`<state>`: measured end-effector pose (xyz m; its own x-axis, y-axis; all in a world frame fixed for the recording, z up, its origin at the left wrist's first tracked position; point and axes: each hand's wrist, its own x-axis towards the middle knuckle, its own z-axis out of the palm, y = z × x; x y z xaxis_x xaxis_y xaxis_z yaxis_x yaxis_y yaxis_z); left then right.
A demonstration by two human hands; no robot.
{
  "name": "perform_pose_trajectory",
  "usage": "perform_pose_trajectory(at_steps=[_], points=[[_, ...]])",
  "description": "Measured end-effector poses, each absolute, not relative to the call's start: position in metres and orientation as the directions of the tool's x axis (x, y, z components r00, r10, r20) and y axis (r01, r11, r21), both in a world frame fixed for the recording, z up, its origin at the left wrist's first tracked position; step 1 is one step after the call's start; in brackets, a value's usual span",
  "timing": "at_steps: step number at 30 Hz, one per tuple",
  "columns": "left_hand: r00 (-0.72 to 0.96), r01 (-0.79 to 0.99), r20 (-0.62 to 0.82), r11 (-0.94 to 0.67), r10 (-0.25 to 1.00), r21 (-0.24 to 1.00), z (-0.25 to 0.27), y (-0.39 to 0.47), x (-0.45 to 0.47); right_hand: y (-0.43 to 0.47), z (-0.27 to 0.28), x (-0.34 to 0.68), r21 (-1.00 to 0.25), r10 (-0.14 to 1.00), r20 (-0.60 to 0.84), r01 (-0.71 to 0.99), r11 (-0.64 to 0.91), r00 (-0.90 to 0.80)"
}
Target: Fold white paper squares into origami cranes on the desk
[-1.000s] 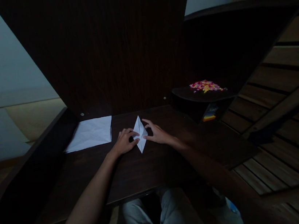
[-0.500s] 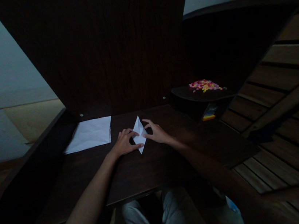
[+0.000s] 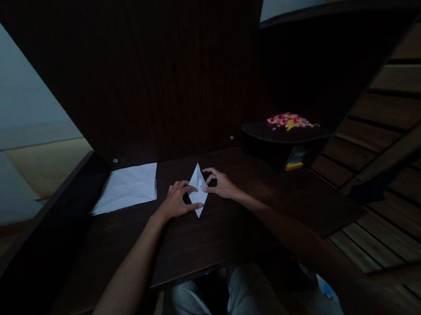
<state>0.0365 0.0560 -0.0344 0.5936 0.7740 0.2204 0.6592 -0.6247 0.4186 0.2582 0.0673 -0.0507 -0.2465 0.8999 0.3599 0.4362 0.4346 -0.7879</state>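
Observation:
A white folded paper (image 3: 199, 196) in a narrow diamond shape lies on the dark desk, one tip pointing away from me and the other towards me. From the left, my left hand (image 3: 175, 199) holds it, index finger at its middle and thumb across the lower part. My right hand (image 3: 222, 184) grips its right corner between thumb and fingers. A crease runs down the upper half of the paper. Whatever lies under the fingertips is hidden.
A stack of white sheets (image 3: 127, 188) lies on the desk (image 3: 213, 239) at the left, beside a dark side panel. Small pink and yellow pieces (image 3: 291, 121) are heaped on a low corner shelf (image 3: 265, 134) at the right. A wooden slatted structure stands farther right.
The folded paper's upper tip has tilted slightly to the right. My right hand has shifted a little the same way; my left hand stays nearly in place.

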Motion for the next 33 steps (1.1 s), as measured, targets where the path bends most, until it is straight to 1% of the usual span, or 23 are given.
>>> perform_pose_trajectory(at_steps=[6, 11, 14, 17, 20, 23, 30, 33], points=[[0.595, 0.662, 0.197, -0.614, 0.779, 0.429, -0.035, 0.056, 0.036, 0.068, -0.051, 0.257, -0.77, 0.904, 0.359, 0.474, 0.427, -0.231], [0.607, 0.654, 0.199, -0.626, 0.769, 0.425, -0.032, 0.054, 0.037, 0.066, -0.048, 0.255, -0.783, 0.909, 0.366, 0.462, 0.417, -0.201], [0.609, 0.647, 0.21, -0.632, 0.765, 0.426, -0.032, 0.052, 0.038, 0.063, -0.046, 0.252, -0.811, 0.915, 0.376, 0.426, 0.401, -0.147], [0.622, 0.627, 0.239, -0.657, 0.746, 0.42, -0.032, 0.051, 0.04, 0.062, -0.042, 0.249, -0.829, 0.904, 0.422, 0.375, 0.415, -0.068], [0.639, 0.604, 0.274, -0.69, 0.719, 0.399, -0.032, 0.049, 0.042, 0.061, -0.039, 0.249, -0.831, 0.882, 0.471, 0.336, 0.442, 0.003], [0.652, 0.6, 0.279, -0.704, 0.705, 0.379, -0.03, 0.046, 0.044, 0.061, -0.037, 0.25, -0.824, 0.866, 0.499, 0.332, 0.459, 0.04], [0.655, 0.61, 0.267, -0.703, 0.707, 0.365, -0.025, 0.043, 0.046, 0.059, -0.034, 0.251, -0.819, 0.857, 0.511, 0.339, 0.463, 0.066], [0.652, 0.617, 0.255, -0.696, 0.713, 0.367, -0.025, 0.044, 0.045, 0.059, -0.034, 0.253, -0.841, 0.879, 0.476, 0.297, 0.453, 0.006]])
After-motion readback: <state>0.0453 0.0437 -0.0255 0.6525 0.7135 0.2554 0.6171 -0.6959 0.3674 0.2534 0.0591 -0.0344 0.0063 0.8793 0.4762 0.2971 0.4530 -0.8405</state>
